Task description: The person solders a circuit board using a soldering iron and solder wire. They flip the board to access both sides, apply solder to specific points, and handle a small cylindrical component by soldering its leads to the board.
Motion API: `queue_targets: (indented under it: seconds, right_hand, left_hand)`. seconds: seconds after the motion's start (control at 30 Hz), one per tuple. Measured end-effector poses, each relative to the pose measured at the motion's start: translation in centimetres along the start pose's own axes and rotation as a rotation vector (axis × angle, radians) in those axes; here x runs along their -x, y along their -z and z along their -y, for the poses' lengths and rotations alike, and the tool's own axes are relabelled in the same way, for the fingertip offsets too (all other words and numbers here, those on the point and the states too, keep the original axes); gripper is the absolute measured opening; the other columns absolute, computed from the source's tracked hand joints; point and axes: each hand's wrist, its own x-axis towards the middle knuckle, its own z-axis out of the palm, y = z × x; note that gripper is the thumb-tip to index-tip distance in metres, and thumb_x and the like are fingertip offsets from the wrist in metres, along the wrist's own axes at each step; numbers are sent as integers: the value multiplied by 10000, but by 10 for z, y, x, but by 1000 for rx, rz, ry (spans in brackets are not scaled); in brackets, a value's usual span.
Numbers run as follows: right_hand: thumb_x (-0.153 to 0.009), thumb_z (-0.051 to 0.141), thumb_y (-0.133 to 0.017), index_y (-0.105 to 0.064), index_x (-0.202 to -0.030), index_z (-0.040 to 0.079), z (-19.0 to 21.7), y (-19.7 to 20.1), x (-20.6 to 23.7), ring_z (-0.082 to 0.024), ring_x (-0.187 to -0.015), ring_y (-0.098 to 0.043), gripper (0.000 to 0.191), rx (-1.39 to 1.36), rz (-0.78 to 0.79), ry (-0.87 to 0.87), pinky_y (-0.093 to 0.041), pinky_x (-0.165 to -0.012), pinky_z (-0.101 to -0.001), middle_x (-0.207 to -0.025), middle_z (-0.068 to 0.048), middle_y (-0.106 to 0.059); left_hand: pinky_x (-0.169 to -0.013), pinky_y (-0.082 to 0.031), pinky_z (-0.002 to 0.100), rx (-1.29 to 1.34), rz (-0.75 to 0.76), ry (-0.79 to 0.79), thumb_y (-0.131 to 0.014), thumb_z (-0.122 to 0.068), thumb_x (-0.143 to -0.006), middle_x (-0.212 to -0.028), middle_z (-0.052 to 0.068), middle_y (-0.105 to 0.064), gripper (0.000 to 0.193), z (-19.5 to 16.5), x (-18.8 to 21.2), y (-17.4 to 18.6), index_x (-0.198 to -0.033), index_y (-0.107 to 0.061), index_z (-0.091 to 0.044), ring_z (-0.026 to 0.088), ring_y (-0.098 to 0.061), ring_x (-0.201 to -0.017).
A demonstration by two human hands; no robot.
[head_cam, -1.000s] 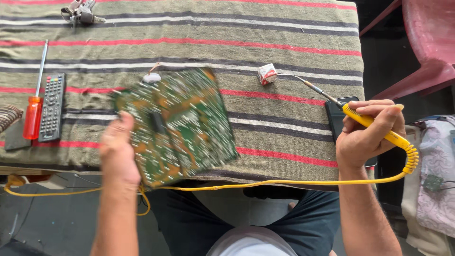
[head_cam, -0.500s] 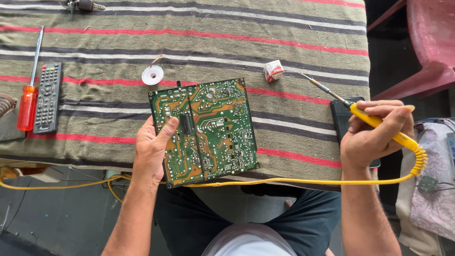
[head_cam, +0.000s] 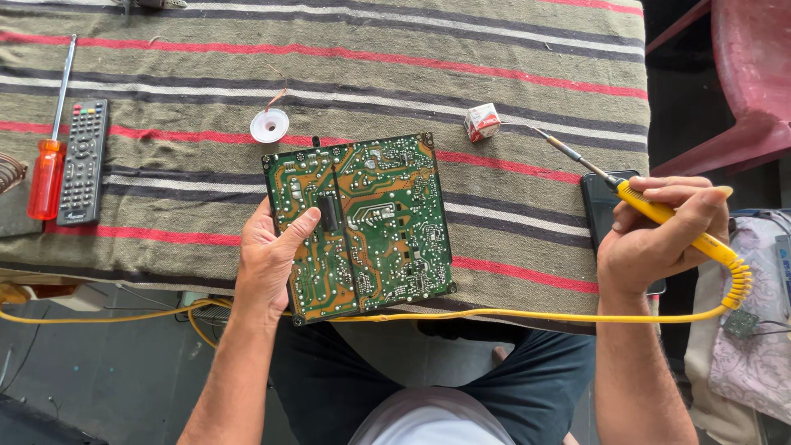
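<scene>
Circuit board (head_cam: 360, 224) now lies flatter, left hand (head_cam: 268, 259) still clasping its edge, right hand (head_cam: 655, 235) gripping soldering iron (head_cam: 651, 210).

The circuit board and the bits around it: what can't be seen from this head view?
- Board: its other face lies against the cloth; left hand covers part of its left edge.
- Phone: mostly hidden behind the right hand.
- Soldering iron: mid-handle wrapped by fingers.
- Coiled wire: cut off by left edge.
</scene>
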Motion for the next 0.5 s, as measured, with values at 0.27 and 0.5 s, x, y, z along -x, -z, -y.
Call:
queue_targets:
  seconds: [0.27, 0.5]
  right_hand:
    - [-1254, 395, -487, -491, -875, -9, -2, 0, 2, -153, -433, -448, 555, 10, 7, 15, -368, -450, -244, -811, -174, -630]
    - [-1254, 401, -477, -490, -880, -9, -2, 0, 1, -142, -426, -441, 555, 21, 23, 22, -377, -407, -224, -807, -175, -639]
  left_hand:
    - [-746, -643, 324, -43, -12, -8, -709, -28, -939, -1072, 102, -756, 311, 1, -1, 2, -1238, -626, -10, 139, -742, -868]
    - [-768, -643, 314, -65, -5, -7, -713, -30, -935, -1083, 97, -755, 320, 1, -1, 1, -1243, -627, -12, 130, -742, -888]
